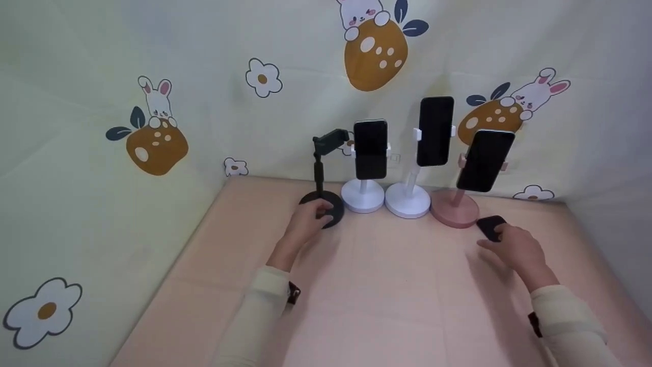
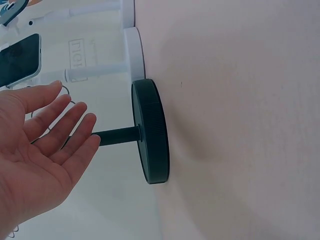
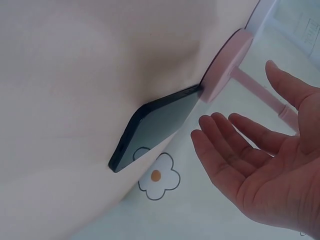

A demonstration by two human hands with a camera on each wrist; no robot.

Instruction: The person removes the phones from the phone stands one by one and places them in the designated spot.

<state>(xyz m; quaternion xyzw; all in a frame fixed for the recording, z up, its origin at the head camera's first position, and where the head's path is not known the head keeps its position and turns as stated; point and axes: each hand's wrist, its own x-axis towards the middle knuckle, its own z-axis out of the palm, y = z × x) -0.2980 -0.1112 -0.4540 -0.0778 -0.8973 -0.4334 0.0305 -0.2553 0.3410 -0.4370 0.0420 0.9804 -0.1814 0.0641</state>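
A black phone stand with a round base stands at the left end of the row, its holder without a phone. My left hand hovers beside it, fingers relaxed and apart from the stem in the left wrist view. A dark phone lies flat on the table by the pink stand's base. Over that phone is my right hand, hiding part of it in the head view. The right wrist view shows loosely bent fingers with nothing between them.
Two white stands and the pink stand each hold an upright phone. Behind them hangs a pale cloth printed with rabbits and flowers. A pink cover lies over the table.
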